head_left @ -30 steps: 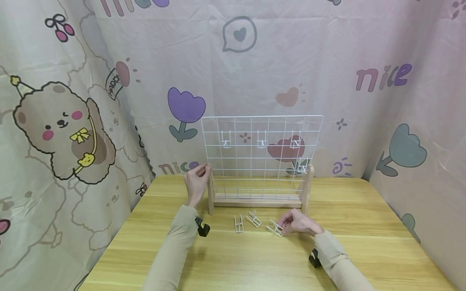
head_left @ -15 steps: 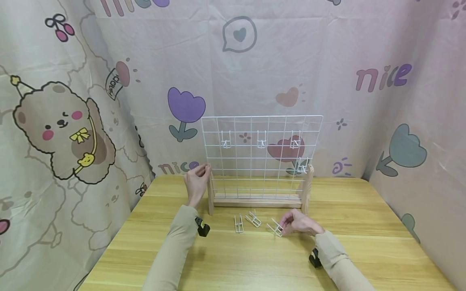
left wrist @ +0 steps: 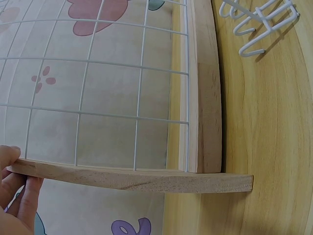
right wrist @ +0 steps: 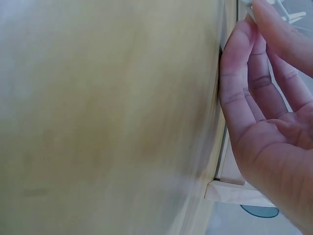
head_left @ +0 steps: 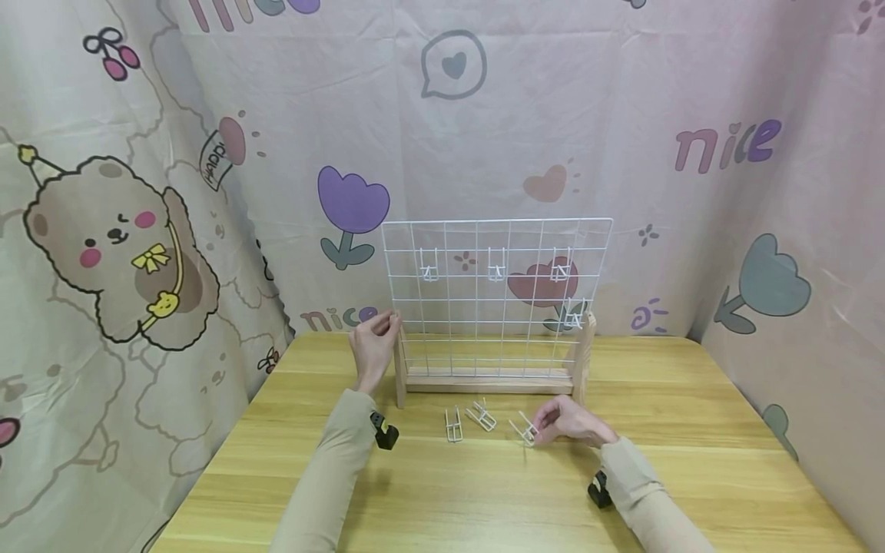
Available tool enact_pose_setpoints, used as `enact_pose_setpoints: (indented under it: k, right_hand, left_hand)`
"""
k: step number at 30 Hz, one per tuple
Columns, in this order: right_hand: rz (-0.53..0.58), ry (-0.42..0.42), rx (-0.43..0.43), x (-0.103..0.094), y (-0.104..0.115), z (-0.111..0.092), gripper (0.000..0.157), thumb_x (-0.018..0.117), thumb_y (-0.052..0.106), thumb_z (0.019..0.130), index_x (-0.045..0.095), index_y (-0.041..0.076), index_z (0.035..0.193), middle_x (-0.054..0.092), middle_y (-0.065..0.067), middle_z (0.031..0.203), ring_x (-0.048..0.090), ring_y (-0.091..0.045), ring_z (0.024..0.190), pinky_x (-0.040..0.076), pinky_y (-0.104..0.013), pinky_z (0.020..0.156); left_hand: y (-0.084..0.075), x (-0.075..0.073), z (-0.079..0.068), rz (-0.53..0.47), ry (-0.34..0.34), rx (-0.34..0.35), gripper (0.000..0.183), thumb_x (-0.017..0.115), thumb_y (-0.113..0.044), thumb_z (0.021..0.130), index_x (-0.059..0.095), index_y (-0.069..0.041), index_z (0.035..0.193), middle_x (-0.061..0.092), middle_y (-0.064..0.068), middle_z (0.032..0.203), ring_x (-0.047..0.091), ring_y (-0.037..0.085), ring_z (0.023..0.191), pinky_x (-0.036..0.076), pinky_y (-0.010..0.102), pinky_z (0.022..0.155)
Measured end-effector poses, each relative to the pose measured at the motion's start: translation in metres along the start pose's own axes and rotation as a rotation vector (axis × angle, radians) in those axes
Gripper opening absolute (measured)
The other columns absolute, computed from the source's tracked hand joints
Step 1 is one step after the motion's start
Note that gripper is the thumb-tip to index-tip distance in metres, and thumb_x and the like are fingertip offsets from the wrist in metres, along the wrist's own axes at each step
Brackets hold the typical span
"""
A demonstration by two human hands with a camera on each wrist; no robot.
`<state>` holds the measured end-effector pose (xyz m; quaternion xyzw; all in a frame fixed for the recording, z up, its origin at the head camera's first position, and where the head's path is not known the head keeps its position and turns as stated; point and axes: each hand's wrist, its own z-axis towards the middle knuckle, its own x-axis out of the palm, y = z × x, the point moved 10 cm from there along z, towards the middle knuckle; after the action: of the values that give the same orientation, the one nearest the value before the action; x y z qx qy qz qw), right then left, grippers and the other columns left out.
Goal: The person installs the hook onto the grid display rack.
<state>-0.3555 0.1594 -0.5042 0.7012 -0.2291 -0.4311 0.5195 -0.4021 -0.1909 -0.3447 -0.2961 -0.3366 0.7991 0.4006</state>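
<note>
My left hand [head_left: 374, 346] pinches the upper end of the wooden side post [left wrist: 132, 181] of a stand that holds a white wire grid panel [head_left: 498, 220]. Thumb and fingers meet around that post end in the left wrist view. At the stand's front right, my right hand [head_left: 572, 422] pinches a white wire hook [head_left: 529, 435] between thumb and fingertips, its two prongs pointing up and left. In the right wrist view the fingers [right wrist: 237, 88] hide part of the hook. Two more white wire hooks, one upright-lying [head_left: 453, 425] and one slanted [head_left: 484, 417], lie on the table left of it.
Three hooks hang in a row high on the grid, at the left [head_left: 430, 275], middle [head_left: 497, 273] and right [head_left: 561, 271]. Another hook [head_left: 574, 316] hangs lower right. Behind the wooden table [head_left: 442, 491] is a printed curtain [head_left: 588, 100].
The hook in my right hand has turned so its prongs point more upward, and it has shifted slightly right. My left hand stays on the post.
</note>
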Motion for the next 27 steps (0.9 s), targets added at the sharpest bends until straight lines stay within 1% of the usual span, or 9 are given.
enact_pose_setpoints:
  k: [8,12,16,19,24,27]
  right_hand:
    - [0.040,-0.032,0.021,-0.004,-0.003,-0.001,0.026,0.079,-0.004,0.076,0.066,-0.017,0.095,0.075,-0.004,0.081,0.067,-0.010,0.072,0.058,-0.021,0.069]
    - [0.061,-0.041,0.022,-0.004,-0.002,-0.002,0.025,0.077,-0.003,0.078,0.066,-0.015,0.096,0.076,-0.007,0.084,0.068,-0.012,0.074,0.061,-0.024,0.071]
    - [0.113,-0.055,0.034,-0.004,-0.001,-0.002,0.024,0.076,-0.002,0.080,0.066,-0.013,0.100,0.076,-0.007,0.087,0.071,-0.015,0.076,0.064,-0.030,0.075]
    - [0.157,-0.080,0.042,-0.006,0.000,-0.001,0.025,0.076,-0.001,0.080,0.067,-0.011,0.101,0.075,-0.003,0.086,0.071,-0.015,0.077,0.064,-0.031,0.077]
    - [0.219,-0.115,0.021,-0.008,0.004,0.002,0.027,0.076,0.001,0.081,0.066,-0.011,0.103,0.073,-0.001,0.086,0.072,-0.015,0.079,0.063,-0.028,0.079]
    - [0.221,-0.133,-0.010,-0.009,0.007,0.004,0.029,0.074,0.002,0.084,0.064,-0.012,0.107,0.072,0.000,0.088,0.071,-0.013,0.081,0.063,-0.027,0.081]
  left_hand:
    - [-0.001,0.000,-0.001,0.003,0.003,0.000,0.025,0.074,-0.012,0.092,0.074,0.004,0.110,0.075,0.023,0.106,0.076,0.035,0.094,0.062,0.044,0.081]
    - [-0.001,0.000,-0.001,-0.003,0.003,-0.001,0.025,0.074,-0.011,0.091,0.074,0.005,0.110,0.075,0.024,0.106,0.076,0.036,0.094,0.062,0.044,0.081]
    - [0.000,0.000,-0.001,-0.004,0.009,-0.008,0.025,0.073,-0.012,0.092,0.074,0.005,0.111,0.075,0.024,0.107,0.076,0.036,0.094,0.062,0.045,0.081]
    - [0.000,0.001,-0.001,-0.003,0.012,-0.012,0.026,0.073,-0.012,0.092,0.073,0.005,0.111,0.075,0.024,0.107,0.076,0.036,0.095,0.062,0.044,0.082]
    - [0.000,0.000,-0.001,0.000,0.009,-0.012,0.026,0.073,-0.011,0.092,0.073,0.005,0.111,0.075,0.024,0.107,0.076,0.036,0.095,0.062,0.045,0.081]
    - [-0.001,0.000,-0.001,-0.003,0.007,-0.009,0.025,0.074,-0.011,0.092,0.074,0.006,0.111,0.075,0.024,0.107,0.076,0.036,0.094,0.062,0.046,0.081]
